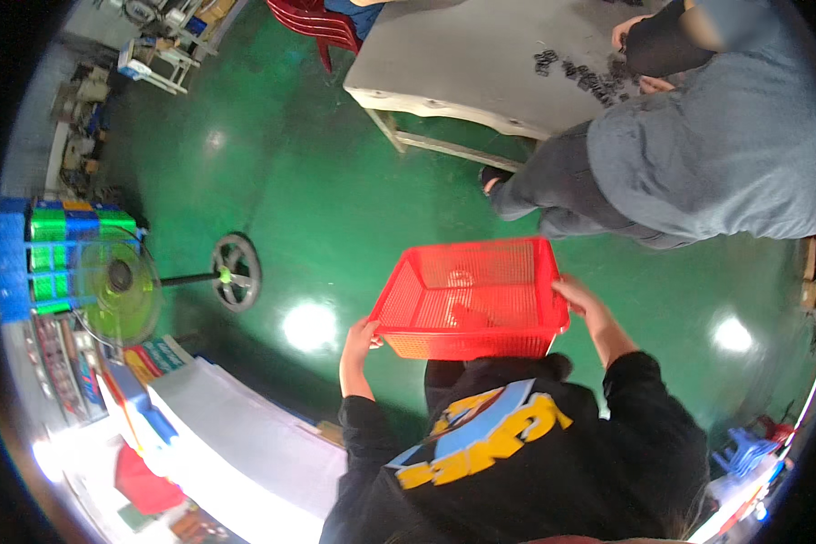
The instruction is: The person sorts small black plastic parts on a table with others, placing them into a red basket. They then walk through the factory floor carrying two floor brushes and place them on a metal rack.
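A red plastic basket (462,345) is held above the green floor (335,199), just before the torso (553,490); its left side is gripped by the left hand (361,335), its right side by the right hand (577,296). Beyond, small black pieces (595,83) are spread on a grey counter (462,63).

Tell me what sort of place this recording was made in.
Probably a small workshop or assembly room: a person in grey has their hands at small black parts on a table, and blue and green crates stand at the left.
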The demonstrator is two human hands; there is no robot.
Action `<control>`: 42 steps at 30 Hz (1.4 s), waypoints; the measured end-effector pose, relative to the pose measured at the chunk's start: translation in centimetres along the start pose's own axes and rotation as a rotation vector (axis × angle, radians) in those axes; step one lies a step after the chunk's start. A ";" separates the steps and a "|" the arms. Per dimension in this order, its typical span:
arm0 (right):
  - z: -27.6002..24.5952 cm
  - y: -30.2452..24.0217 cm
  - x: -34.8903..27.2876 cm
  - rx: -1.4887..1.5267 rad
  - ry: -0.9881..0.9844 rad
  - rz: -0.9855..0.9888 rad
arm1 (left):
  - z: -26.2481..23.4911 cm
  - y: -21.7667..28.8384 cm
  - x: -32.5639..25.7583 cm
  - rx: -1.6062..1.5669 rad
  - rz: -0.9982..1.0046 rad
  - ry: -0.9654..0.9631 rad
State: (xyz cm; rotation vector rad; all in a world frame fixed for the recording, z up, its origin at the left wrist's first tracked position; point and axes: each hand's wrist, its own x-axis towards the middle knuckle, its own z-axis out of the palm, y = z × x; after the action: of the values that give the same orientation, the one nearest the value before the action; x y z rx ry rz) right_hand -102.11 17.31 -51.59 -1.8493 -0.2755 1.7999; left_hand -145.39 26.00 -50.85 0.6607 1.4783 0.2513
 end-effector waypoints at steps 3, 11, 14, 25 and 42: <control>7.4 -7.2 0.0 0.030 0.062 -0.175 | -4.4 1.1 -1.0 -0.227 0.113 0.105; 14.0 -19.0 6.2 0.018 0.281 -0.768 | -6.3 12.1 3.0 -0.573 0.470 0.279; 13.8 -24.1 7.4 0.063 0.363 -0.825 | -6.4 18.4 8.5 -0.536 0.530 0.193; 14.6 -31.6 15.6 0.102 0.732 -0.782 | -7.4 37.5 24.4 -0.257 0.442 -0.117; 7.5 -39.6 19.9 -0.273 0.612 -0.472 | 0.6 40.9 29.6 -0.077 0.362 0.384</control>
State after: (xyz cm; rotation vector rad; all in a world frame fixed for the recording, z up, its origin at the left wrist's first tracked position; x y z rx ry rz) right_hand -98.91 62.03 -48.38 -2.1871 -0.6760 0.8663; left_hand -132.01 74.63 -53.02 0.8490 1.6946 0.7450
